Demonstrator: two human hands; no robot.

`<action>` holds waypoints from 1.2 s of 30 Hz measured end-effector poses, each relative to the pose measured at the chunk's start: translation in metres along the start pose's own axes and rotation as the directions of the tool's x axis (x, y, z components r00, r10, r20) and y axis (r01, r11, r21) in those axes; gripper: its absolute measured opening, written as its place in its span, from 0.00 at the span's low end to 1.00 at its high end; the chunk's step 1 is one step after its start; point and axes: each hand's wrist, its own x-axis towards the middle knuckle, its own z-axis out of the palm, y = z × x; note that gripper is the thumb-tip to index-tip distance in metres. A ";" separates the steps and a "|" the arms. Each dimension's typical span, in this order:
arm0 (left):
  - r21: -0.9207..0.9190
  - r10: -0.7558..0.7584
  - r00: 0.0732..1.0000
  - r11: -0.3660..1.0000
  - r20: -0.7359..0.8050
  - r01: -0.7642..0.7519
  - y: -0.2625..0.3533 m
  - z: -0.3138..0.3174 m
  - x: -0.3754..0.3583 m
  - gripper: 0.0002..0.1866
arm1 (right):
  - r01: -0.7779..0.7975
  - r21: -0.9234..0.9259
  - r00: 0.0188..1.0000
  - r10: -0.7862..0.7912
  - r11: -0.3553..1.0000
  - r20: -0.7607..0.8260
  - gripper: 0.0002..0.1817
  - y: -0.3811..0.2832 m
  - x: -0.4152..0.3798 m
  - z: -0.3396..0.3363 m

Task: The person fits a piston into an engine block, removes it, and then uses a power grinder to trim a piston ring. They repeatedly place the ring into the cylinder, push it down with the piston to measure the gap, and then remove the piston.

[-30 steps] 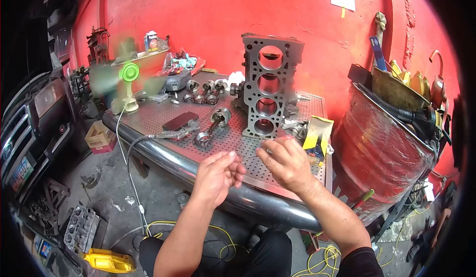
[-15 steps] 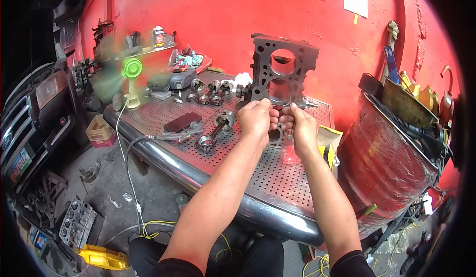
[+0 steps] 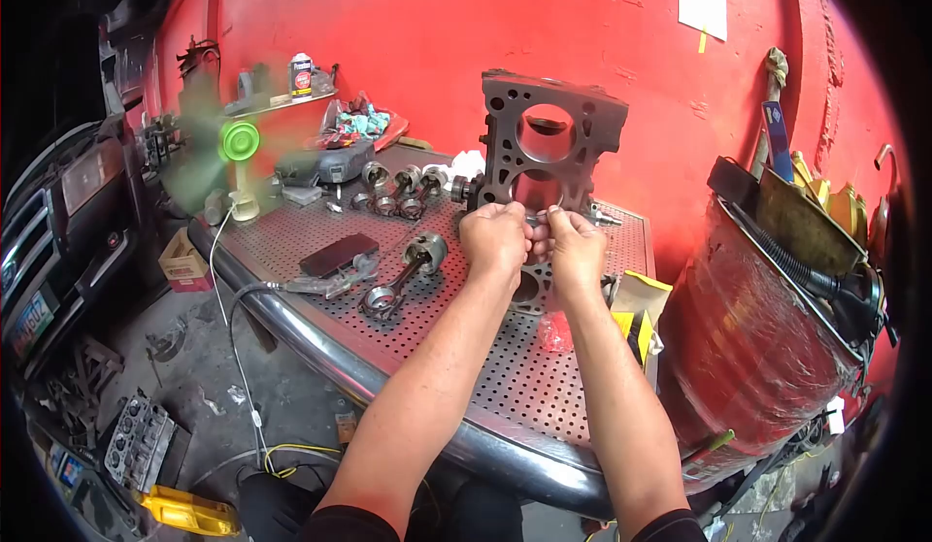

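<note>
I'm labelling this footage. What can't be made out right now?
All in the head view:
What the left hand and right hand pinch: hidden by their grip.
Part of the engine block: behind both hands.
Blades of the green fan: blurred.
Any writing on the white paper: too small.

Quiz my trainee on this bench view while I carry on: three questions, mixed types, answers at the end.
1. True or false: the left hand and right hand are close together in front of the engine block.
2. Choose one. The fan has a hub that is: A) blue, B) green, C) orange.
3. How many pistons show on the bench?

Key: 1. True. 2. B. 3. Four.
</note>
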 end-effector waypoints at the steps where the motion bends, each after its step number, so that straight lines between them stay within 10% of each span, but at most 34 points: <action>1: 0.138 0.109 0.994 0.985 -0.021 -0.105 -0.006 -0.001 0.001 0.13 | 0.003 -0.063 1.000 -0.004 0.998 -0.015 0.16 0.005 0.002 -0.003; 4: 0.536 0.394 0.918 0.768 0.040 -0.352 -0.021 -0.008 0.005 0.19 | 0.113 -0.528 0.980 -0.181 0.842 -0.079 0.23 0.008 0.005 -0.012; 10: 0.949 0.564 0.776 -0.042 0.281 -0.312 -0.011 -0.089 -0.027 0.21 | 0.057 -0.544 0.975 -0.165 0.837 -0.152 0.31 0.011 0.008 -0.026; 13: 0.968 0.342 0.931 -0.249 0.129 -0.043 -0.014 -0.133 -0.016 0.24 | 0.074 -0.404 0.970 -0.159 0.912 -0.182 0.29 0.007 -0.002 -0.019; 19: 0.908 0.047 0.998 -0.417 0.048 -0.024 -0.016 -0.162 0.005 0.23 | 0.116 -0.438 0.993 -0.099 0.892 0.062 0.23 0.057 -0.025 0.004; 26: 0.995 0.266 0.964 0.086 0.024 -0.048 0.022 -0.160 -0.034 0.14 | -0.487 -0.234 0.714 0.538 0.841 0.449 0.44 0.067 -0.055 0.031; 31: 0.893 0.077 0.991 0.430 0.111 -0.134 0.090 -0.104 -0.106 0.11 | -0.557 0.193 0.750 0.390 0.808 0.534 0.53 0.055 -0.060 0.061; 36: 0.800 0.044 0.963 0.547 0.267 -0.247 0.089 -0.080 -0.096 0.17 | -0.440 0.587 0.877 0.184 0.679 0.444 0.31 0.008 -0.057 0.054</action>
